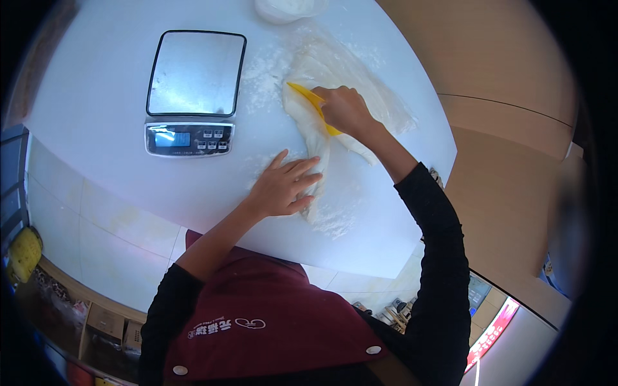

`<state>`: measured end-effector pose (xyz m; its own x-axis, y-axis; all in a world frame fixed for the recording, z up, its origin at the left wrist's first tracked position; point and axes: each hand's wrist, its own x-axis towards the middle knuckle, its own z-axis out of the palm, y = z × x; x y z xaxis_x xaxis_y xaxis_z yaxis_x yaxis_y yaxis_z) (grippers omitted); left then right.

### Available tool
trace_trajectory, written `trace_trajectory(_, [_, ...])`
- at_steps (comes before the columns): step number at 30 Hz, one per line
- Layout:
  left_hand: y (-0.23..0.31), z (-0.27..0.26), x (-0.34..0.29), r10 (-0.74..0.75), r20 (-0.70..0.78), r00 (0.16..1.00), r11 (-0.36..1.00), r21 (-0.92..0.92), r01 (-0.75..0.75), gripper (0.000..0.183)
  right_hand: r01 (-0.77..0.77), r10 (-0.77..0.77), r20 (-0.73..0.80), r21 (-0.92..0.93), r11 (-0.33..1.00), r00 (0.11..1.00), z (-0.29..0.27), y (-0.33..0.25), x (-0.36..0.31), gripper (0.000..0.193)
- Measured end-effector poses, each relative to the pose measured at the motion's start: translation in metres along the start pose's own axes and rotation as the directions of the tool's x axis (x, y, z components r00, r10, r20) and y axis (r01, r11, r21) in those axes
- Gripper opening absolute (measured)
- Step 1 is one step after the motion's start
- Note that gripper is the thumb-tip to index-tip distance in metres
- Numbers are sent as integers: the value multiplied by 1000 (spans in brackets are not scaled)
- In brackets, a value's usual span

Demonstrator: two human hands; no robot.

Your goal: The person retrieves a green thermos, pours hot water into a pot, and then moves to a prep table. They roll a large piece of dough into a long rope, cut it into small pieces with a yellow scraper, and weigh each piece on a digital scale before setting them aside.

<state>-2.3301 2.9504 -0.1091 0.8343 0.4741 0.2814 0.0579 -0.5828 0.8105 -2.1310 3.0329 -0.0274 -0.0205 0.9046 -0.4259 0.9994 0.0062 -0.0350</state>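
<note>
A pale slab of dough (306,125) lies on the white table, with a strip of it stretching toward me. My right hand (346,110) is closed round a yellow dough scraper (308,96), whose edge is pressed into the dough along a slanting line. Whether the cut goes right through, I cannot tell. My left hand (283,186) rests with fingers spread on the near end of the strip. Behind the scraper, a larger part of the dough sits under what looks like a clear plastic sheet (360,77). Loose flour (331,222) is scattered around the dough.
A digital kitchen scale (193,77) with a bare metal plate and lit display stands on the table (96,116) to the left. At the far edge is a translucent bowl (290,9) of white powder. Wooden panels (502,58) rise beyond the table's right edge.
</note>
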Motion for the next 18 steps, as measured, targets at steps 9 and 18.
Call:
trace_trajectory(9, [22, 31, -26, -487, -242, 839, 809, -488, 328, 47, 105, -95, -74, 144, 984, 993, -5, 6, -2, 25])
trace_trajectory(18, [96, 89, -29, -453, 158, 877, 568, -707, 421, 47, 286, -282, -183, 0, 958, 942, 10, -108, -96, 48])
